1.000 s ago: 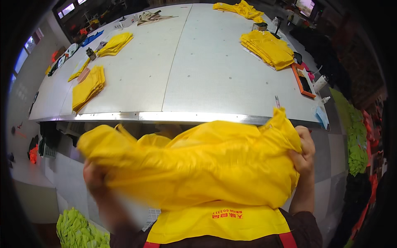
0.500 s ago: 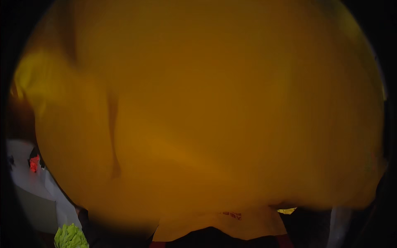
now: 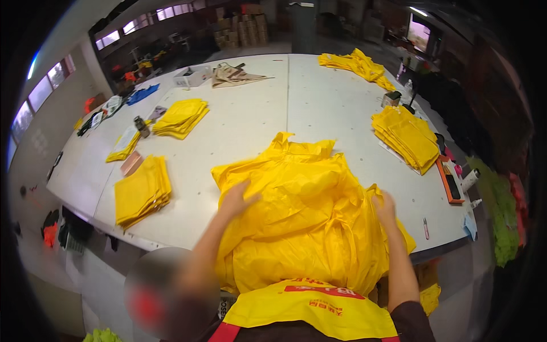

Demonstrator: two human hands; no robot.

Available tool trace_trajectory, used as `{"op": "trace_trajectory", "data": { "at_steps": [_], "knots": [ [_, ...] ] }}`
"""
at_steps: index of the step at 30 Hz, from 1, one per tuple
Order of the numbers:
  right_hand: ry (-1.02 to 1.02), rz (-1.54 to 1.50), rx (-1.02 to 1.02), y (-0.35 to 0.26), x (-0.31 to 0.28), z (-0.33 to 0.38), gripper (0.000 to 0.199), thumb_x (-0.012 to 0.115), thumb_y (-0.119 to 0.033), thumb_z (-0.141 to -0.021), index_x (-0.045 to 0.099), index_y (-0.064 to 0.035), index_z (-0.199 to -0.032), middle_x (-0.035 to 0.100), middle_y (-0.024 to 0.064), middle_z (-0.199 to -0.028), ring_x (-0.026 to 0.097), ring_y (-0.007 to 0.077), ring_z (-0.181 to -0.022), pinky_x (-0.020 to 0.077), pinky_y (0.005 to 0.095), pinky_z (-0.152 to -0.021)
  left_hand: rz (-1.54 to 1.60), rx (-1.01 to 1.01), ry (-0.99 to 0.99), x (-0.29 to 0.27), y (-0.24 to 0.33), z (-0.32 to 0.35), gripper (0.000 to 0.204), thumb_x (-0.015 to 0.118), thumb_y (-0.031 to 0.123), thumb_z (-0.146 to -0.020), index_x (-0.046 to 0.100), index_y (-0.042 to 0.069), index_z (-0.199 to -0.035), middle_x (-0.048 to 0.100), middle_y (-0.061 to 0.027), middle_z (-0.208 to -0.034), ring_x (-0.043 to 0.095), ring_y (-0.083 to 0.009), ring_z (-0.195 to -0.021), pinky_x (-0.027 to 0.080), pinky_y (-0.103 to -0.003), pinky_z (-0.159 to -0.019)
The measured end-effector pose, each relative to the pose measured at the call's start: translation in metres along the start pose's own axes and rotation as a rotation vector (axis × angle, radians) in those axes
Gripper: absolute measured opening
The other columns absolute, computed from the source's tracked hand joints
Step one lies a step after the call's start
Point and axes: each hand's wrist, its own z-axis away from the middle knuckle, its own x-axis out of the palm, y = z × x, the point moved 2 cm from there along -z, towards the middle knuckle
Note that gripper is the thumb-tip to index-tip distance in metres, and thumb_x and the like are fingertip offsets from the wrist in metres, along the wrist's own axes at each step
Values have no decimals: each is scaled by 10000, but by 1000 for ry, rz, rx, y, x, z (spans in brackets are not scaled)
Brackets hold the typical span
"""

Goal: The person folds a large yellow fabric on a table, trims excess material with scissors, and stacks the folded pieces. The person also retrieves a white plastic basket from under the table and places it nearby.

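Note:
A large crumpled yellow garment [image 3: 290, 194] of thin fabric lies over the near edge of the table, its folds hanging down against my apron. My left hand [image 3: 235, 199] is at the garment's left side, open, with its thumb and fingers apart over the fabric. At the right side, my right hand [image 3: 386, 208] has its fingers extended beside a bunched fold; it looks open, and where its fingertips meet the fabric is partly unclear. A yellow apron [image 3: 307, 316] with red print and red straps covers my front.
Folded yellow stacks lie on the white table [image 3: 250, 119]: a near-left stack [image 3: 142, 191], one farther back [image 3: 181, 118] and a right stack [image 3: 405, 137]. An orange tray [image 3: 450, 179] and small snips [image 3: 425, 228] lie at the right. A loose yellow pile [image 3: 356, 65] sits far back.
The yellow fabric that filled nearly the whole view has come down onto the table in front of me. Both hands and the room are now visible.

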Motion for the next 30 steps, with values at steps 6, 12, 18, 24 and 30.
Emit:
{"op": "trace_trajectory", "data": {
  "at_steps": [6, 12, 18, 24, 30],
  "knots": [
    [-422, 524, 259, -73, 59, 92, 789, 651, -421, -756, 282, -108, -1380, 110, 193, -1468, 91, 402, -1348, 148, 671, -975, -515, 36, 117, 75, -6, 57, 520, 609, 306, -770, 504, 101, -1235, 452, -177, -1283, 374, -351, -1225, 308, -441, -1004],
    [-447, 613, 158, 61, 64, 52, 658, 632, -392, -742, 422, -82, -1283, 308, 190, -1395, 255, 355, -1294, 244, 522, -1013, -444, 218, 253, 73, -112, 1, 292, 503, 66, -765, 611, 78, -1035, 585, -138, -1073, 510, -298, -1052, 391, -402, -870],
    [-1033, 459, 118, 18, 35, -52, 534, 651, -515, -670, 608, -61, -948, 639, 136, -896, 595, 286, -809, 466, 339, -742, -159, 49, 319, 75, -65, -26, 162, 566, 13, -697, 625, 30, -847, 612, -132, -876, 560, -316, -852, 433, -410, -763],
    [-549, -127, -46, -114, 125, -225, 331, 608, -314, -779, 606, -3, -891, 630, 148, -811, 606, 298, -795, 466, 363, -703, 21, 177, 64, 155, 34, -66, 343, 621, 219, -767, 566, 36, -1053, 575, -156, -1039, 523, -319, -991, 387, -462, -866],
    [-484, 147, 232, -64, 317, -250, 883, 709, -542, -646, 379, -55, -1303, 349, 232, -1351, 348, 395, -1224, 378, 420, -979, -344, 273, 19, 201, 58, -65, 608, 534, 500, -794, 478, 93, -1243, 439, -151, -1286, 384, -314, -1208, 256, -568, -971]
  ]
}}
